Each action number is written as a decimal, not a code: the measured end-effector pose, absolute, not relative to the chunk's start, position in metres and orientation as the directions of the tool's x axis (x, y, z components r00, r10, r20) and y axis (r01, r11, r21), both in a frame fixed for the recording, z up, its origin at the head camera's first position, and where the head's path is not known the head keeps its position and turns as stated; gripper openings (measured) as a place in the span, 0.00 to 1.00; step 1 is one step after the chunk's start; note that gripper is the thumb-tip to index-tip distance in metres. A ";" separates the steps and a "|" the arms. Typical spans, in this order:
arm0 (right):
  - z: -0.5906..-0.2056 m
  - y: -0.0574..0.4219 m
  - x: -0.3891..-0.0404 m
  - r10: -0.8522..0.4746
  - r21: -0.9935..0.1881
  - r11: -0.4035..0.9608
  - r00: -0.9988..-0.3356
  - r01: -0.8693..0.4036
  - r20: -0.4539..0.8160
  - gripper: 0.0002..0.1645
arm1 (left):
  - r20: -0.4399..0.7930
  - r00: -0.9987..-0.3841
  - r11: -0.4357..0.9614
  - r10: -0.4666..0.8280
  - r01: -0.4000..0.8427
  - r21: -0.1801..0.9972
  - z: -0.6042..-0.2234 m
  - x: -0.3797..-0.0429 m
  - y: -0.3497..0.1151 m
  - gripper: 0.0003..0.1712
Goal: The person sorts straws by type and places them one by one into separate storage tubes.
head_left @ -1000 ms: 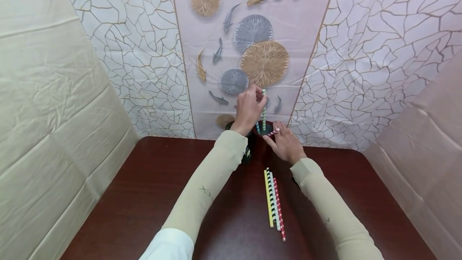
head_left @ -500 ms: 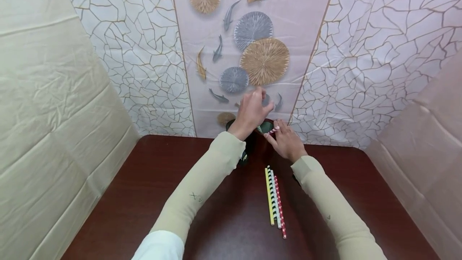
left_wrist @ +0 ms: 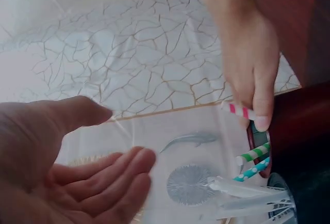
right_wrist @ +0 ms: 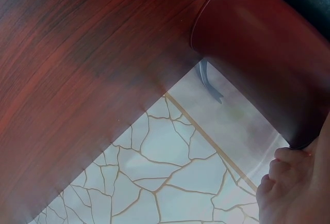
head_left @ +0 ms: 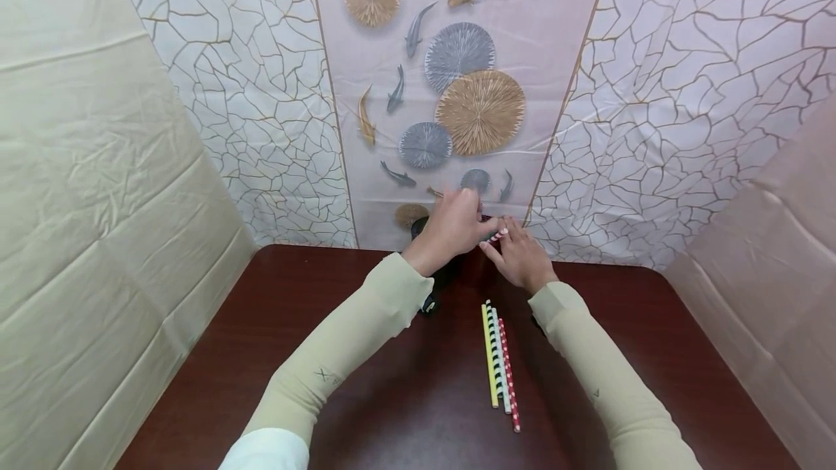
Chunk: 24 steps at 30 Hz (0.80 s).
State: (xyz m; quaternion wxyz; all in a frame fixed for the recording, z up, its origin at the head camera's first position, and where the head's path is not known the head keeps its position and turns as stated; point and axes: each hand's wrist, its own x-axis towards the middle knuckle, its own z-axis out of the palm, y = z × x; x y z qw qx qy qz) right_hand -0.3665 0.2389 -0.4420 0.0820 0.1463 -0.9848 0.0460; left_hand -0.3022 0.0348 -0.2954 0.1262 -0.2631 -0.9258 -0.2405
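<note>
In the left wrist view my left hand has loosely bent fingers with nothing between them. It hovers near a dark red cup. My right hand grips that cup's rim, with the thumb on the near side. A pink-and-white striped straw leans out beside the right thumb. From the cup's mouth stick a green-and-white striped straw and a blue dotted straw. In the head view my left hand hides most of the cup's mouth.
Several straws lie side by side on the dark red table, among them a yellow one and a red dotted one. Left of the cup stands a dark container with whitish pieces in it. A patterned cloth hangs behind.
My left hand has let go of the green-and-white striped straw, which now sits lower in the cup. That hand has dropped and come nearer the cup. The right hand has stayed put.
</note>
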 end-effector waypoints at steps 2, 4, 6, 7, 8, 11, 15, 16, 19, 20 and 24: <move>-0.442 0.239 -0.366 -0.283 -0.045 0.955 -0.943 -0.295 0.175 0.50 | 0.255 -0.856 0.779 0.450 0.516 0.355 -0.301 -0.300 0.035 0.31; -0.442 0.239 -0.366 -0.283 -0.035 0.955 -0.941 -0.294 0.184 0.49 | 0.172 -0.862 0.804 0.476 0.506 0.313 -0.309 -0.299 0.036 0.27; -0.442 0.239 -0.365 -0.277 -0.047 0.956 -0.942 -0.291 0.190 0.49 | 0.109 -0.863 0.814 0.494 0.503 0.291 -0.319 -0.299 0.036 0.21; -0.442 0.238 -0.365 -0.272 -0.056 0.956 -0.943 -0.287 0.190 0.50 | 0.082 -0.863 0.817 0.498 0.499 0.288 -0.325 -0.300 0.036 0.19; -0.442 0.238 -0.365 -0.266 -0.070 0.957 -0.946 -0.283 0.187 0.51 | 0.061 -0.863 0.820 0.502 0.497 0.284 -0.331 -0.300 0.036 0.17; -0.441 0.237 -0.365 -0.252 -0.095 0.958 -0.951 -0.271 0.179 0.53 | -0.011 -0.873 0.831 0.488 0.461 0.313 -0.348 -0.300 0.038 0.19; -0.441 0.236 -0.365 -0.247 -0.098 0.959 -0.952 -0.267 0.182 0.53 | -0.074 -0.887 0.847 0.456 0.407 0.341 -0.368 -0.298 0.039 0.26; -0.442 0.236 -0.365 -0.247 -0.098 0.958 -0.951 -0.268 0.184 0.53 | -0.080 -0.889 0.849 0.451 0.399 0.347 -0.373 -0.298 0.039 0.26; -0.442 0.237 -0.366 -0.250 -0.096 0.957 -0.949 -0.272 0.194 0.53 | -0.096 -0.890 0.841 0.445 0.379 0.387 -0.388 -0.298 0.040 0.24; -0.443 0.237 -0.366 -0.252 -0.094 0.957 -0.948 -0.273 0.195 0.53 | -0.101 -0.892 0.839 0.442 0.370 0.399 -0.393 -0.298 0.040 0.23; -0.443 0.238 -0.366 -0.260 -0.090 0.955 -0.944 -0.282 0.201 0.53 | -0.118 -0.901 0.832 0.418 0.327 0.449 -0.413 -0.301 0.042 0.19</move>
